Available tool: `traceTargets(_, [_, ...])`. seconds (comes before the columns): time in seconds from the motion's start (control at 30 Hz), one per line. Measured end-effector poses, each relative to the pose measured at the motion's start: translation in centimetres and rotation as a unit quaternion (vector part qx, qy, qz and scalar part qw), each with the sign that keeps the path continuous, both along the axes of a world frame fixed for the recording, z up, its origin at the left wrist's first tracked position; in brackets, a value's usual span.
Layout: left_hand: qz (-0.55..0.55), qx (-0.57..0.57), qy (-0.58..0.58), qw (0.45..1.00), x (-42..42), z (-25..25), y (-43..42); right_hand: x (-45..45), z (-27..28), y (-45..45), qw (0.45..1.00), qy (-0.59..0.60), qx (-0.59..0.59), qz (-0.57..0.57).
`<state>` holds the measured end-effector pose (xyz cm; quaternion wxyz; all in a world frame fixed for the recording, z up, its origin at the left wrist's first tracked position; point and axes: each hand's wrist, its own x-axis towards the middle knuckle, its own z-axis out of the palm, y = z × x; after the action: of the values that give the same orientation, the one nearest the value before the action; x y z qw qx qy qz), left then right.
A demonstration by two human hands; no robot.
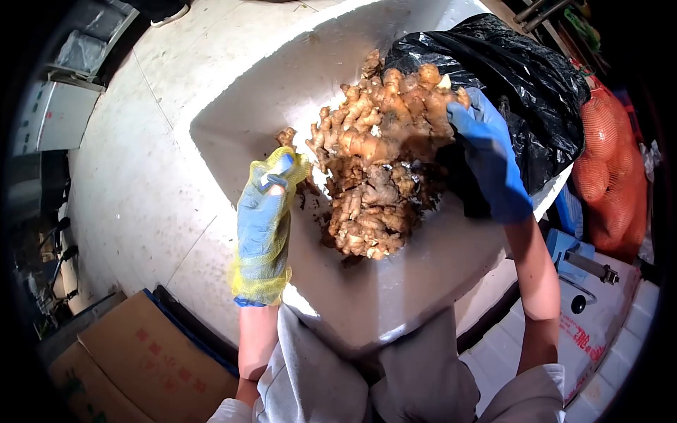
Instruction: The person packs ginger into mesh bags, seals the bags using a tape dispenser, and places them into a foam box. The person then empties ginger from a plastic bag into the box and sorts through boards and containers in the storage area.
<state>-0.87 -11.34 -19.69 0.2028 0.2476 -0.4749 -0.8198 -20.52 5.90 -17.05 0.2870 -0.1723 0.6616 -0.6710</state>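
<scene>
I judge the step in hand to be handling ginger rhizomes (370,144), heaped inside the white tub (247,127). My left hand (271,194) has curled fingers; I cannot tell whether they enclose anything. My right hand (486,144) is at the heap's edge, grasp indeterminate. Next move calls for controlled finger closure. Rhizome appearance: tan, knobbly, branching.

Near box end (430,296) passable — ginger (381,148), bag (543,92) beyond
</scene>
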Motion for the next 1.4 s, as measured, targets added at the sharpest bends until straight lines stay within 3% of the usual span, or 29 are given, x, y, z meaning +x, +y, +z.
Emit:
traceTargets(0.1, [-0.012,0.071,0.039,0.997,0.2,-0.2,0.2,1.9,0.9,-0.4,0.998,-0.021,-0.063,-0.021])
traceTargets(0.17, [-0.055,0.154,0.032,0.986,0.4,-0.5,0.3,2.7,0.9,-1.1,0.988,-0.062,-0.124,0.062])
traceTargets(0.23, [-0.109,0.108,0.034,0.987,0.4,-0.1,0.0,2.9,-0.3,-1.8,0.996,-0.037,-0.076,0.016])
traceTargets(0.3, [-0.082,0.165,0.084,0.979,0.4,1.0,0.5,3.4,0.5,-2.5,0.988,-0.08,-0.072,0.115])
traceTargets(0.43, [-0.097,0.228,0.149,0.957,1.1,0.1,0.1,4.8,0.8,-4.1,0.992,-0.031,0.059,0.111])
traceTargets(0.57, [-0.069,0.295,0.182,0.935,1.3,0.1,-0.1,4.4,1.4,-4.3,0.985,-0.133,0.091,0.06])
traceTargets(0.6, [-0.05,0.285,0.164,0.943,1.3,0.4,0.0,4.6,0.4,-4.4,0.993,-0.116,-0.002,0.035])
traceTargets(0.63, [-0.049,0.285,0.165,0.943,1.3,0.4,0.0,4.6,0.1,-4.1,0.993,-0.116,-0.002,0.037])
traceTargets(0.7, [-0.055,0.161,0.121,0.978,1.1,0.4,0.0,5.1,0.4,-3.8,0.99,-0.081,-0.088,-0.073])
traceTargets(0.77, [-0.03,0.132,0.113,0.984,0.6,0.6,0.6,6.8,0.7,-3.9,0.992,-0.039,-0.075,-0.095])
traceTargets(0.83, [0.015,0.07,0.089,0.993,0.2,0.8,1.0,9.5,0.7,-4.7,0.968,-0.125,-0.194,-0.098])
traceTargets(0.87, [0.014,0.067,0.089,0.994,0.1,1.0,0.9,11.1,1.4,-5.4,0.995,0.045,0.007,-0.092])
traceTargets(0.9, [0.03,0.105,0.082,0.991,0.1,1.3,0.7,12.3,0.5,-5.2,0.997,0.044,0.057,0.018])
traceTargets(0.97, [0.066,0.178,0.068,0.979,0.3,1.6,0.2,14.8,0.2,-6.3,0.971,-0.165,-0.172,-0.019])
traceTargets(1.0, [-0.025,0.275,0.197,0.941,0.9,0.7,-0.8,15.0,-0.3,-6.0,0.995,0.021,-0.097,0.02])
traceTargets(1.03, [0.026,0.246,0.187,0.951,0.9,0.4,-0.4,15.0,-0.9,-5.5,0.977,0.206,-0.019,0.057])
traceTargets(1.07, [0.077,0.215,0.172,0.958,0.4,1.1,0.0,14.7,-0.2,-5.1,0.982,0.16,0.026,0.102])
traceTargets(1.1, [0.096,0.266,0.142,0.949,0.3,1.2,-0.3,13.4,0.8,-4.4,0.972,0.186,0.058,0.129])
traceTargets(1.17, [0.082,0.236,0.113,0.962,0.5,1.5,-0.1,11.2,0.9,-4.4,0.987,-0.084,0.123,0.054])
traceTargets(1.2, [0.073,0.188,0.089,0.975,0.5,1.7,0.1,10.7,0.5,-4.4,0.981,0.143,0.124,-0.04])
traceTargets(1.3, [0.022,0.135,0.067,0.988,0.5,1.6,0.4,9.0,0.6,-4.3,0.979,0.175,0.062,0.08])
traceTargets(1.33, [0.024,0.118,0.041,0.992,0.4,1.5,0.6,10.2,1.7,-4.3,0.974,0.138,0.154,0.088])
traceTargets(1.37, [0.026,0.1,0.015,0.995,0.3,1.5,0.7,10.6,1.3,-4.5,0.975,0.137,0.157,0.083])
traceTargets(1.4, [0.054,0.133,0.015,0.99,0.3,1.3,0.6,11.0,0.5,-4.8,0.989,0.028,0.13,0.059])
